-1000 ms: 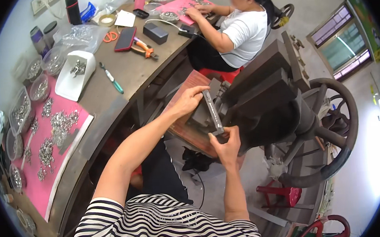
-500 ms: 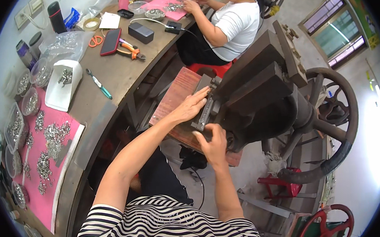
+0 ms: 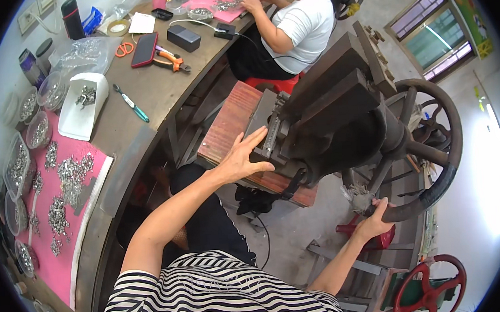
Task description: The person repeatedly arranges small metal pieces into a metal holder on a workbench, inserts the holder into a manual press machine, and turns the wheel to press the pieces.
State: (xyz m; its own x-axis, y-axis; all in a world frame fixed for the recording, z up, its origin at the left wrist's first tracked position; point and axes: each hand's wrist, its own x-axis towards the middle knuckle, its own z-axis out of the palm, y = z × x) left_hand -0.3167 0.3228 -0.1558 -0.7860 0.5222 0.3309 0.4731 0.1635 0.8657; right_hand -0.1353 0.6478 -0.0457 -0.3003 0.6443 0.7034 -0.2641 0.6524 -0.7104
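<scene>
Here, near the middle of the frame, the left hand [image 3: 243, 159] lies spread on the front of a heavy dark press [image 3: 328, 110], its fingers [image 3: 256, 139] splayed wide and flat against the metal block beside a narrow grey strip [image 3: 272, 136] that stands upright in the press mouth. The fingertips reach just to the strip's left edge; whether they touch it cannot be told. The thumb points right along the lower face of the block. Nothing is gripped in this hand.

Lower right of centre, the right hand [image 3: 376, 221] is closed around the rim of the large dark handwheel [image 3: 434, 143] that sits on the press's right side, the fingers curled over the lower arc of the rim and the thumb on top.

The press stands on a reddish wooden block [image 3: 227, 125], just right of the long curved desk [image 3: 142, 100] that runs up the left of the frame. On the desk lie a pink mat [image 3: 49, 263] strewn with small metal parts, a white scoop tray [image 3: 84, 106], a green-handled screwdriver [image 3: 132, 103] and orange pliers [image 3: 171, 58]. At the top, another person in a white shirt [image 3: 305, 27] sits at the desk with both hands on a second pink mat.
</scene>
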